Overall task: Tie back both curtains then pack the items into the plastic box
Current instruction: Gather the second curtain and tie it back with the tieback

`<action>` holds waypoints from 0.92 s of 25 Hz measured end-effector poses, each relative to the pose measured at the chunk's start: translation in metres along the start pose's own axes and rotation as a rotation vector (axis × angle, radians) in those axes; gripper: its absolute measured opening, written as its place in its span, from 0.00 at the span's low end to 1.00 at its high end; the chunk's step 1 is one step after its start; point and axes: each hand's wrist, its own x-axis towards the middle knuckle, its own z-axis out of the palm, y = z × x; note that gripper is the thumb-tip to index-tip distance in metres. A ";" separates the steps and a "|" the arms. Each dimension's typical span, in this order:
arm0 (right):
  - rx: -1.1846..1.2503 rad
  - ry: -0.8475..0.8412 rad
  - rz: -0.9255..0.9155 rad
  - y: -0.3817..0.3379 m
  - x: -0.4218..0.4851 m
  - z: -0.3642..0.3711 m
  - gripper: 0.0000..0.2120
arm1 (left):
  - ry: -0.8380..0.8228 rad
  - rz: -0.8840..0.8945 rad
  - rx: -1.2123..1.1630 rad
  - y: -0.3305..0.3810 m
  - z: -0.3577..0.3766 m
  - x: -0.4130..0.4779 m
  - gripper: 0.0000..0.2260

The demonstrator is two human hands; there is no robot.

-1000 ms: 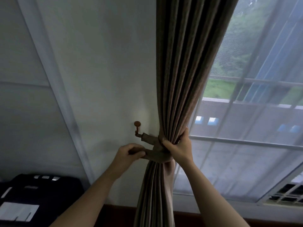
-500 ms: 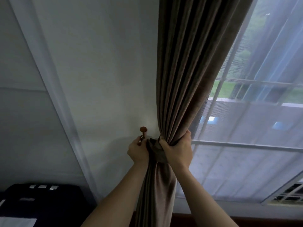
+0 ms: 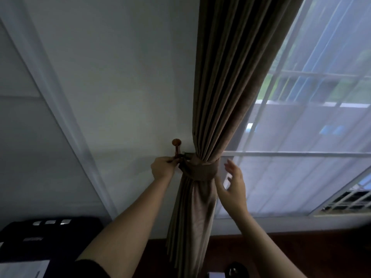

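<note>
The brown curtain [image 3: 224,87] hangs at the left edge of the window [image 3: 313,125], gathered into a tight bunch by a tieback band [image 3: 200,170] of the same brown cloth that wraps around it. Just left of the bunch, a hook with a round wooden knob [image 3: 176,142] sticks out from the pale wall [image 3: 120,77], and the band's left end reaches to the hook's stem. The left hand [image 3: 163,169] is at that spot below the knob, its fingers curled in a pinching grip on the end of the band right against the hook. The right hand [image 3: 234,186] is held just to the right of the tied bunch, its grip open and holding nothing, fingers spread and pointing upward, palm turned toward the cloth; whether the thumb touches the curtain cannot be told. Below the band the curtain falls in loose folds. A black object [image 3: 50,235] sits at the lower left, against the wall.
</note>
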 end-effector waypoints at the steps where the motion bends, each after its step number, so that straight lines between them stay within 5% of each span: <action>1: -0.016 0.027 0.028 0.010 -0.011 -0.001 0.23 | -0.033 0.043 0.034 -0.004 0.000 0.006 0.13; 5: -0.124 -0.040 0.051 0.028 -0.035 0.002 0.16 | -0.059 0.146 0.180 -0.009 0.009 0.013 0.15; 8: -0.164 -0.116 0.059 0.034 -0.038 0.000 0.17 | -0.108 0.128 -0.007 -0.026 0.010 0.004 0.11; 10: -0.140 -0.216 0.116 0.036 -0.040 0.003 0.23 | -0.255 0.062 -0.053 -0.046 0.011 -0.006 0.13; 13: -0.078 -0.328 0.162 0.037 -0.034 0.013 0.32 | -0.582 0.010 0.015 -0.063 0.017 -0.014 0.31; 15: -0.043 -0.340 0.168 0.036 -0.024 0.019 0.36 | -0.712 0.083 0.094 -0.057 0.017 -0.015 0.35; 19: 0.008 -0.449 0.234 0.043 -0.005 0.031 0.35 | -0.603 0.309 0.186 -0.067 0.006 -0.033 0.18; 23: 0.082 -0.633 0.210 0.042 0.007 0.054 0.35 | -0.424 0.409 0.194 -0.083 -0.013 -0.058 0.17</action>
